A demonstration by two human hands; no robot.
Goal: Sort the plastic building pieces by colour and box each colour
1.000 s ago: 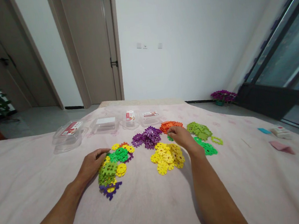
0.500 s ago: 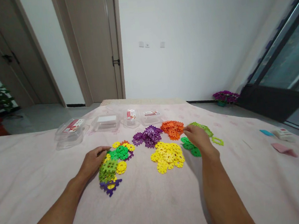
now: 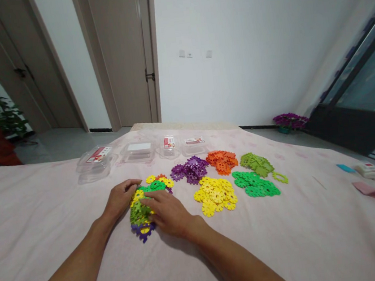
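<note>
Left hand: My left hand [image 3: 121, 200] is bent at the near left edge of the mixed heap [image 3: 139, 216]. The fingers curl in close to the thumb. I cannot tell if it has hold of a bit. It seems to work like a little wall, so the bits do not slide off.
Right hand: My right hand [image 3: 168, 212] reaches across over the same heap. It is part open, fingers and thumb apart, and I see nothing pinched in it. Its tips look to be at the light green bits, perhaps because those lie on top.
Mixed heap: It sits between my 2 hands, so both can get to it. Yellow, green, orange and purple lie jumbled.
Colour heaps: 5 heaps lie to the right: purple [image 3: 191, 170], orange [image 3: 222, 161], yellow [image 3: 216, 194], dark green [image 3: 256, 184] and light green [image 3: 256, 164]. Each has 1 colour, I think to keep colours apart.
Clear boxes: The clear boxes [image 3: 139, 157] stand behind in a row, maybe to leave room for my arms.
</note>
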